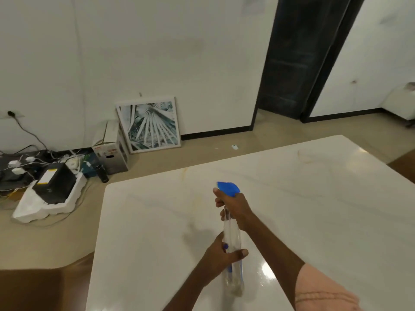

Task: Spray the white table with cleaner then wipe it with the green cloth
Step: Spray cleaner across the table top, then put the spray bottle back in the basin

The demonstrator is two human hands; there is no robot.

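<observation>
The spray bottle (231, 239) is held above the table (314, 198), near its front-centre area. The right hand (233, 204) grips the bottle's upper end, behind the left hand (221, 258), which grips the lower body. On the floor behind the table's left corner, a framed picture (149, 124) leans against the wall. A box (113, 153) stands just left of it. Further left lie cables (24, 162) and a foam tray (45, 205).

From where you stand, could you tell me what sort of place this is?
Probably a room in a home or small office, only part furnished: a framed picture leans against the wall on the floor, chargers and cables lie beside boxes, and a white table stands nearby.
</observation>
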